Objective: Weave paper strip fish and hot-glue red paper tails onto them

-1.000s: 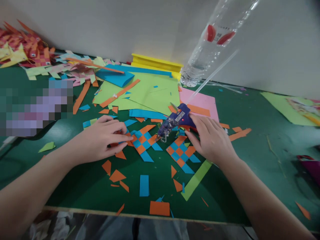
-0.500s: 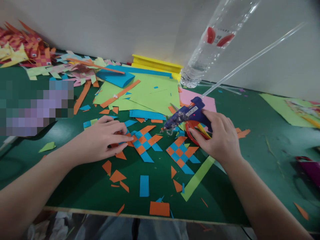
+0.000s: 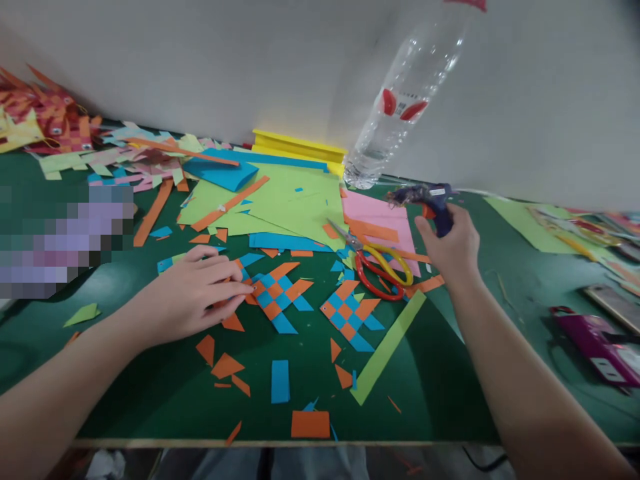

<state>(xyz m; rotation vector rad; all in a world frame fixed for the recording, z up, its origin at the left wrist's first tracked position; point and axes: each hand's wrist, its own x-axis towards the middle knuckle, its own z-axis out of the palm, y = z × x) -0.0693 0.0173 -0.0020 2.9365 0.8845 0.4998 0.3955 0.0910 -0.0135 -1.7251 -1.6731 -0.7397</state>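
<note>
My right hand (image 3: 455, 243) is wrapped round the handle of a dark blue glue gun (image 3: 433, 200), held at the back right with its nozzle pointing left. My left hand (image 3: 207, 287) rests on the green table with its fingers bent, a fingertip at the head of a woven orange and blue paper fish (image 3: 277, 297). Another woven fish (image 3: 350, 313) lies to the right of that one. Partly under my left hand is more woven paper; whether the fingers grip it is hidden. Scissors (image 3: 377, 263) with red and yellow handles lie between the fish and the glue gun.
A tilted plastic bottle (image 3: 400, 110) stands against the wall behind green sheets (image 3: 295, 193). Paper scraps (image 3: 227, 367) and a green strip (image 3: 390, 347) lie in front. At the right is a purple object (image 3: 595, 340); finished paper fish (image 3: 65, 120) are piled far left.
My right hand has moved the glue gun back and to the right, away from the fish, uncovering the scissors. My left hand stays by the fish. The view has shifted slightly.
</note>
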